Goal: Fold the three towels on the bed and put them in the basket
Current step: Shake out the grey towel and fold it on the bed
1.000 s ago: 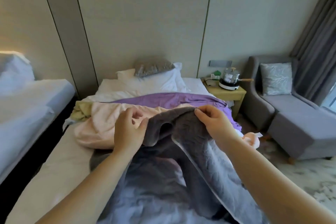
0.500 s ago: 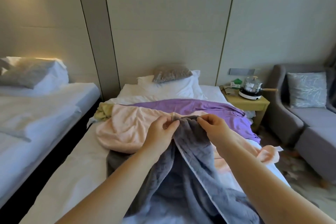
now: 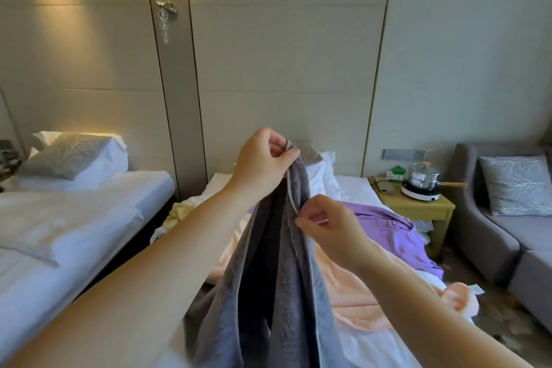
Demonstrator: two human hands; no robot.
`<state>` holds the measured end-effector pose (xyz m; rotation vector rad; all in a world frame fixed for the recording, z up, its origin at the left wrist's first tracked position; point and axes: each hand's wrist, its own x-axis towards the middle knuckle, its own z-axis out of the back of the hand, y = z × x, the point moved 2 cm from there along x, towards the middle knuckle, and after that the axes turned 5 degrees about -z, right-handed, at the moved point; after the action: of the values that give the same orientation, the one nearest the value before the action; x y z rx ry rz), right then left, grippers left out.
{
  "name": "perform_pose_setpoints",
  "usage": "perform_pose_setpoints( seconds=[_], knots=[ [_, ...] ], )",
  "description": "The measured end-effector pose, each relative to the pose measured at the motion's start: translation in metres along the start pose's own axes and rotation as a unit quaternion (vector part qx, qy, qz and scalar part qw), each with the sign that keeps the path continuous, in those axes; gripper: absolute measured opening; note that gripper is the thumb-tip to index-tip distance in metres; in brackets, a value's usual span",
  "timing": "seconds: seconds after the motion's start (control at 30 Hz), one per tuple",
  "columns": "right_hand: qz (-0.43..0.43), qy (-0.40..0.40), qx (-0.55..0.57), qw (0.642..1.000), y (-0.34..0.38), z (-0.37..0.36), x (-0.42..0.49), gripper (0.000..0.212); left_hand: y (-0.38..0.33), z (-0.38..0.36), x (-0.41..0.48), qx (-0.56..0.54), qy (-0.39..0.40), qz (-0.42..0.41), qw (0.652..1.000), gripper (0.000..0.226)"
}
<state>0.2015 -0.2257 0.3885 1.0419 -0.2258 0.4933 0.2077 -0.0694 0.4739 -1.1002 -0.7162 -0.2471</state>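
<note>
Head cam cuts off the bottom of the grey towel point(image 3: 268, 293), and the basket isn't visible. My left hand point(image 3: 263, 161) is pinched shut on its top corner, raised above the bed point(image 3: 355, 188). My right hand point(image 3: 325, 227) pinches its edge just below. Pink towel point(image 3: 355, 293) and purple towel point(image 3: 397, 227) lie on the bed behind it. No readable writing.

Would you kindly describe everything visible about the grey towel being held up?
The grey towel looks like thick, textured terry with a paler hemmed edge. It hangs in long vertical folds, unfolded, its lower part running out of view. The left hand pinches its top corner high up; the right hand pinches the pale edge lower down. It hangs in front of the pink towel lying on the bed.
</note>
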Motion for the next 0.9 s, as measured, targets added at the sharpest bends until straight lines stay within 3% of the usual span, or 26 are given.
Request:
perform_pose_setpoints(
  seconds=[0.13,0.23,0.33,0.5,0.6,0.7,0.8,0.9],
  knots=[
    [-0.045,-0.064,0.006,0.997,-0.009,0.007,0.005,0.012,0.009,0.015,-0.002,0.077,0.113,0.005,0.991,0.023],
    [-0.078,-0.102,0.023,0.991,-0.016,0.016,0.011,0.011,0.026,0.026,-0.007,0.196,0.207,0.008,0.958,0.032],
    [-0.063,-0.095,0.033,0.993,-0.016,0.018,0.014,0.015,0.036,0.029,-0.014,0.288,0.192,-0.031,0.938,0.008],
    [-0.023,-0.045,-0.008,0.999,-0.014,0.011,0.009,0.028,0.044,0.015,-0.015,0.349,0.192,-0.032,0.917,0.030],
    [0.010,-0.035,-0.046,0.998,-0.007,0.003,0.005,0.040,0.043,0.000,-0.014,0.254,0.190,0.047,0.947,0.028],
    [0.024,-0.033,-0.020,0.999,-0.003,-0.003,0.000,0.029,0.037,-0.011,-0.011,0.069,0.141,0.162,0.974,0.017],
    [0.015,-0.081,-0.010,0.997,-0.005,-0.003,-0.002,0.005,0.029,-0.019,-0.006,-0.080,0.086,0.209,0.971,0.009],
    [0.016,-0.120,-0.051,0.991,-0.010,-0.004,-0.005,0.024,0.017,-0.022,0.001,-0.250,0.043,0.221,0.942,0.008]
  ],
)
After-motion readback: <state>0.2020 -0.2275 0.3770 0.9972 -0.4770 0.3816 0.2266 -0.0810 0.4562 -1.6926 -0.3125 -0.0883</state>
